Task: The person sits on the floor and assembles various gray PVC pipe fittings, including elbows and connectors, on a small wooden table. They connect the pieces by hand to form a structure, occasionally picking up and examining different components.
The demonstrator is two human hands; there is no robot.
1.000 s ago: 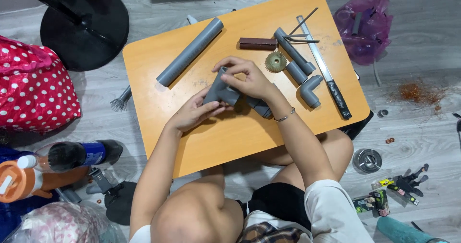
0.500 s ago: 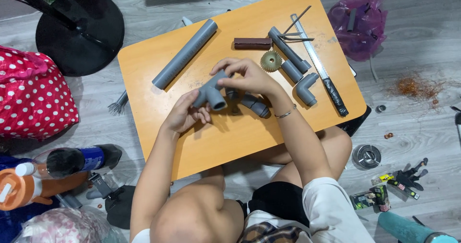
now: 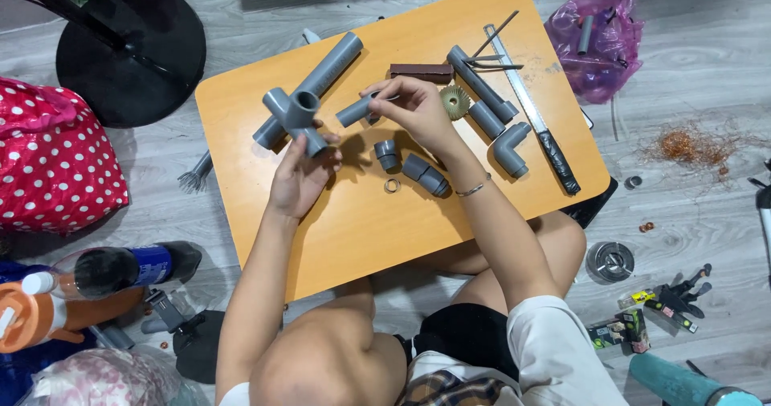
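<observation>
We use the low orange table [image 3: 345, 237] as our ref pt. Over its upper-left part, our left hand [image 3: 301, 177] grips a grey multi-way pipe fitting [image 3: 293, 115], fingers closed round its lower stub, fitting lifted just above the tabletop. Our right hand [image 3: 414, 109], over the table's upper middle, pinches a short grey pipe piece [image 3: 356, 110] w/ fingertips; the piece's free end points toward the fitting, the two near but apart.

A long grey pipe [image 3: 331, 62] lies diagonally on the table behind the fitting. Below the right hand, at table centre, sit a small grey cap [image 3: 387, 155], a grey coupling [image 3: 426, 175] & a small ring [image 3: 392, 185]. On the table's right part: brass-coloured gear [image 3: 455, 101], grey elbow [image 3: 511, 147], another pipe length [image 3: 479, 89], hand saw [image 3: 532, 113] near the right edge. Brown block [image 3: 421, 72] near the top edge.

Off the table: pink plastic bag [image 3: 598, 40] to its upper right, red polka-dot bag [image 3: 52, 161] to its left.
</observation>
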